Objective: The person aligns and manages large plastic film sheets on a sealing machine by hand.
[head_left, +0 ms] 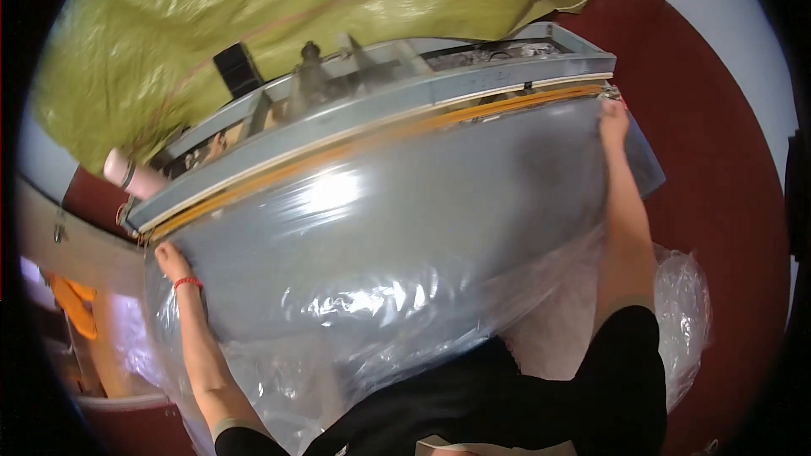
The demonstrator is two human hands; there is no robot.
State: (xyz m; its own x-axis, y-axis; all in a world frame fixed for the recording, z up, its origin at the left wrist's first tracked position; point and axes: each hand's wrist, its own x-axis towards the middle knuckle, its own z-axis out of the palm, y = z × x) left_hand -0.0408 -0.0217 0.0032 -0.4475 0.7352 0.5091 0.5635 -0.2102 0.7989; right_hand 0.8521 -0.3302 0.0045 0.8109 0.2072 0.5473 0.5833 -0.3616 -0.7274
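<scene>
A wide sheet of clear plastic film [405, 194] stretches between my two hands, lying flat and shiny across a grey surface. My left hand [173, 262], with a red bead bracelet at the wrist, is closed on the film's left far corner. At the right far corner my right hand [615, 122] grips the film too, its fingers closed. Just beyond the film's far edge runs the long metal sealing machine [372, 118], with an orange-brown strip [380, 134] along its near side. Both hands are close to the ends of that strip.
Loose crumpled film hangs toward my body and down to the right [680, 312]. A pink bottle [131, 173] stands by the machine's left end. Behind the machine hangs a yellow-green woven sheet [279, 8]. Dark red floor [718, 203] lies to the right; an orange item [76, 304] is at lower left.
</scene>
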